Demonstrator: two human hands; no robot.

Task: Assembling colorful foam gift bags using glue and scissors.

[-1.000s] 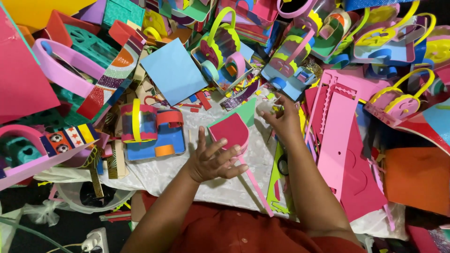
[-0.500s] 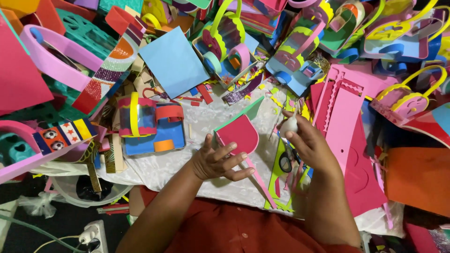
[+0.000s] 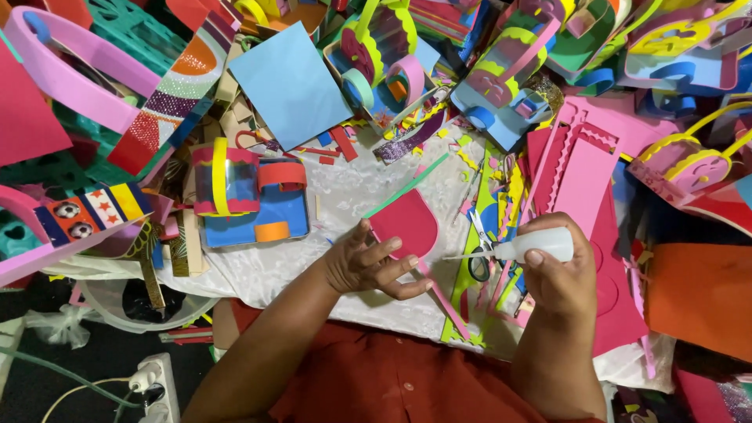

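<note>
Right hand point(image 3: 560, 274) now drawn back from the pile, wrapped around a glue bottle point(image 3: 536, 244), nozzle aimed left. Left hand point(image 3: 368, 266) pinching the red foam piece point(image 3: 406, 225) over the white cloth point(image 3: 352, 188). Gluing step, probably; next calls for nozzle on the edge.

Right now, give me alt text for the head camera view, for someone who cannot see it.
A person's left hand holds a crimson rounded foam piece while the right hand aims a small white squeeze bottle at it. Around them, a white cloth is heaped with colourful foam crafts, including a light blue foam sheet.
</note>
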